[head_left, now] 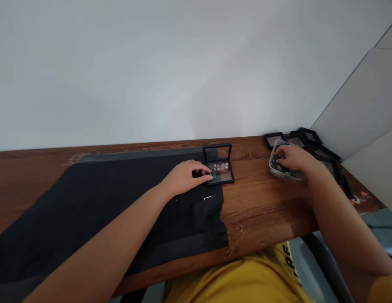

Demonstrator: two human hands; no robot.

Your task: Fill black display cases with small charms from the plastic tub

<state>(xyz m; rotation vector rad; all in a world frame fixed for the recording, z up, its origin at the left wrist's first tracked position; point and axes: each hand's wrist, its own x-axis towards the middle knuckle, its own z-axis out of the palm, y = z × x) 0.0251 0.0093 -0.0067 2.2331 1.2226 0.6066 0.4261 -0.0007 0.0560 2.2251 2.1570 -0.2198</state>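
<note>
Steady black-framed rectangular case (228,182) near brown wooden tabletop's (262,202) back edge with narrowly parted left hand (183,176); sift clear plastic tub (274,173) with right hand (291,156), grip indiscernible.

- Hands: two, left hand (192,173) and right hand (292,157).
- Open black case (226,176): one, at the left fingertips.
- Small coloured pieces (218,167): several, beside the left fingertips; exact count unclear.
- Clear tub (274,171): one, around the right fingers.
- Dark pieces (278,167): many, beneath the right fingers; uncountable.
- Flat black frames (273,139): at least five, behind and right of the right hand.
- Black cloth (120,193): one, beneath the left hand.
- Table (262,202): one, beneath both.
</note>
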